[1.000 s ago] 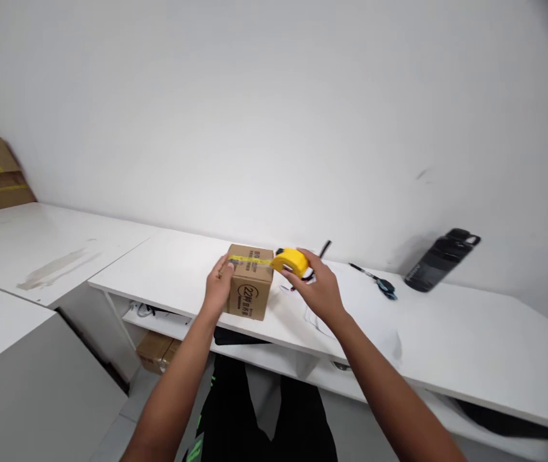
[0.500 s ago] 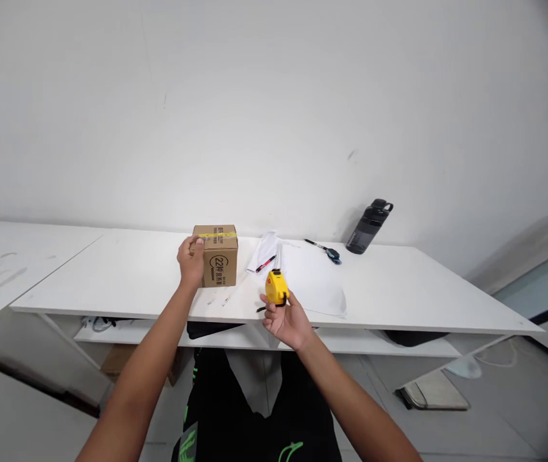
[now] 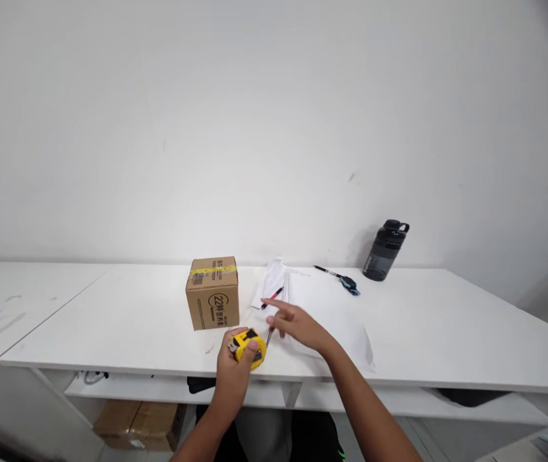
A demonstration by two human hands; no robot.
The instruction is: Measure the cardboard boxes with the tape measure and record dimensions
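A yellow and black tape measure [image 3: 255, 359] is gripped in my left hand [image 3: 235, 362], the thumb lying across its side, above the front part of the desk. Its dark wrist strap [image 3: 269, 335] hangs beside my right hand [image 3: 298, 326]. That hand holds nothing; its index finger stretches out toward a red and black pen [image 3: 273, 298] and overlaps its lower end, though contact is unclear. The pen lies on white paper [image 3: 334, 321]. Left of it stands a brown cardboard box [image 3: 214, 298] with yellow tape across its top, apart from both hands.
A dark water bottle [image 3: 384, 251] stands at the back right against the wall. Near it lie a black pen [image 3: 326, 271] and a small dark blue object [image 3: 350, 284]. Below the white desk [image 3: 124, 321] are a shelf and brown cartons [image 3: 134, 425].
My left hand has let go of the box and now has the tape measure, which was in my right hand. My right hand has moved toward the red and black pen. The view has shifted.
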